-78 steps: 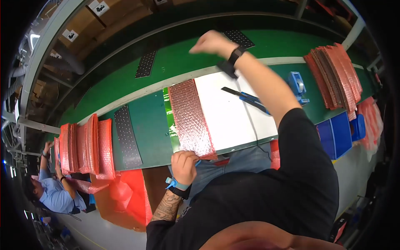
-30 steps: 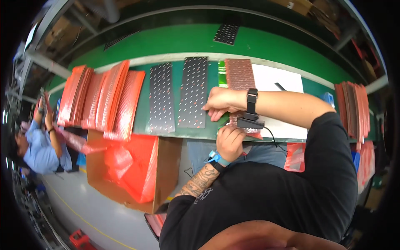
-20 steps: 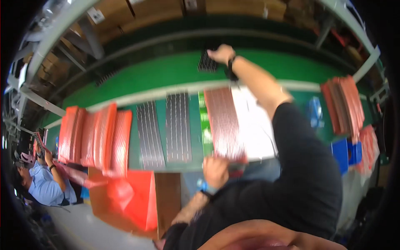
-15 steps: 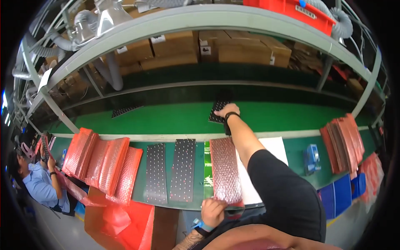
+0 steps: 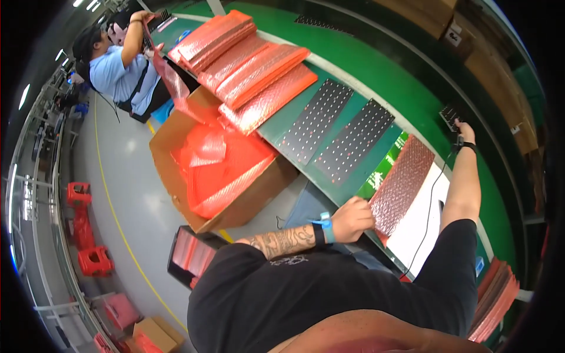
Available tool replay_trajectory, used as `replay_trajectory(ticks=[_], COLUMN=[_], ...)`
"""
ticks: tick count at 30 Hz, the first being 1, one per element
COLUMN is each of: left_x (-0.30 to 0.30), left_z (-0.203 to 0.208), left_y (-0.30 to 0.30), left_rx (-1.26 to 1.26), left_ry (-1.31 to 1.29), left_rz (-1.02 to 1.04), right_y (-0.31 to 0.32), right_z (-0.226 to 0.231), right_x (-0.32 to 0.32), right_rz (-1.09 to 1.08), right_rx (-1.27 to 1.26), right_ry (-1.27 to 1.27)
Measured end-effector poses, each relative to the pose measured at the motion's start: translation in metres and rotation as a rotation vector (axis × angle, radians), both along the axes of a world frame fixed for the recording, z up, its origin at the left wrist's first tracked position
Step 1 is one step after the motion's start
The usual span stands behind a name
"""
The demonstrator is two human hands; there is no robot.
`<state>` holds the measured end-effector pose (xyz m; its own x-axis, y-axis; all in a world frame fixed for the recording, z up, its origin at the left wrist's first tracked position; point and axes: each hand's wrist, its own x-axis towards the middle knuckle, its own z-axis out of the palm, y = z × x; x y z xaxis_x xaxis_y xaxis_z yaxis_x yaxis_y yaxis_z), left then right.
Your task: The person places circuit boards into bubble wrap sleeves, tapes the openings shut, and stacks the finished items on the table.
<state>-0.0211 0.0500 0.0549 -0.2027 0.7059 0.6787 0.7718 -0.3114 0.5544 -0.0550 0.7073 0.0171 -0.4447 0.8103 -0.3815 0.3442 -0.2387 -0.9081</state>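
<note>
My left hand point(image 5: 353, 219), with a blue band at the wrist, is closed at the near edge of a pinkish bubble wrap bag point(image 5: 403, 185). The bag lies flat on the bench, partly over a white sheet point(image 5: 416, 232) and beside a green printed strip point(image 5: 385, 167). Far to the right, my outstretched right hand point(image 5: 465, 132) grips a black board with white dots point(image 5: 449, 115) over the green belt; its fingers are partly hidden. Two more dotted black boards, one point(image 5: 356, 141) nearer the bag and one point(image 5: 318, 120) farther left, lie side by side on the bench.
Stacked red bubble wrap bags point(image 5: 259, 65) are at the bench's left, above an open carton point(image 5: 235, 209) of red wrap. Another stack point(image 5: 494, 300) stands at the right. Another dotted board point(image 5: 321, 25) lies on the belt. A co-worker point(image 5: 120, 70) handles wrap at far left.
The view has swung left and tilted, bringing the floor and co-worker further into sight. My left hand stays at the bag's edge, and my right hand stays on the board over the belt.
</note>
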Motion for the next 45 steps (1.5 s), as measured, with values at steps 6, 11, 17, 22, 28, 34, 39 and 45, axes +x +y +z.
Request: replay_trajectory(ticks=[6,11,17,22,28,34,39,45], left_x=[-0.001,-0.002,-0.002,-0.002,0.001,0.014,0.008,0.012], left_z=[-0.003,-0.002,-0.003,-0.005,-0.018,0.011,-0.012,-0.001], left_y=[-0.002,-0.003,0.000,0.001,0.003,0.014,-0.004,0.005], left_rx=[0.023,0.057,0.075,0.137,0.142,-0.018,-0.388,-0.048], left_ry=[-0.022,-0.009,0.008,0.032,-0.053,0.048,0.028,0.062], left_rz=[0.006,0.008,-0.001,0.003,-0.069,-0.086,0.080,0.001], right_y=[-0.042,-0.214,-0.454,-0.592,-0.636,-0.576,-0.574,-0.497], right_z=[0.049,0.119,0.143,0.091,0.009,0.077,0.156,0.219], right_x=[0.023,-0.005,-0.090,-0.165,-0.224,-0.186,-0.050,0.251], right_rz=[-0.102,0.026,0.319,0.219,0.374,0.844,1.152,0.878], right_rx=[-0.211,-0.301,-0.294,0.108,0.033,0.109,-0.079,-0.201], right_ry=[0.390,0.533,0.499,0.284,0.352,-0.077,0.275,0.155])
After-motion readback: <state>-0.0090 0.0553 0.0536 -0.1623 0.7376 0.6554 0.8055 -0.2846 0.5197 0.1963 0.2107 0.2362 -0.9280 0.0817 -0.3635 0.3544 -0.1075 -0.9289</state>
